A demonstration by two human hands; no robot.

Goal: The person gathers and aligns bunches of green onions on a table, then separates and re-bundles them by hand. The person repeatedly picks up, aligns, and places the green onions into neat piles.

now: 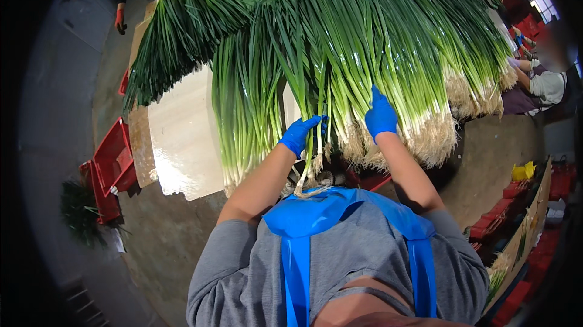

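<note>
Long green onions (pixel 401 84), green-topped with white stems and hairy pale roots, cover the table. My left hand (pixel 302 134), in a blue glove, is closed on a few stalks (pixel 310 152) whose roots hang over the near edge by my blue apron (pixel 306 211). To its right, my right hand (pixel 381 114), also gloved, lies on the thick pile, fingers stretched forward among the stalks; their tips are partly hidden. A bunch of darker greens (pixel 176 41) lies at the far left, and paler, thinner-spread stalks (pixel 240 114) lie left of my hands.
Bare pale board (pixel 179 138) shows at the table's left, beside red crates (pixel 114 154) and greens on the floor. A co-worker's red-gloved hand (pixel 120 19) is at upper left; another person's arm (pixel 537 84) is at right. Red crates (pixel 495 214) and a cardboard partition stand at lower right.
</note>
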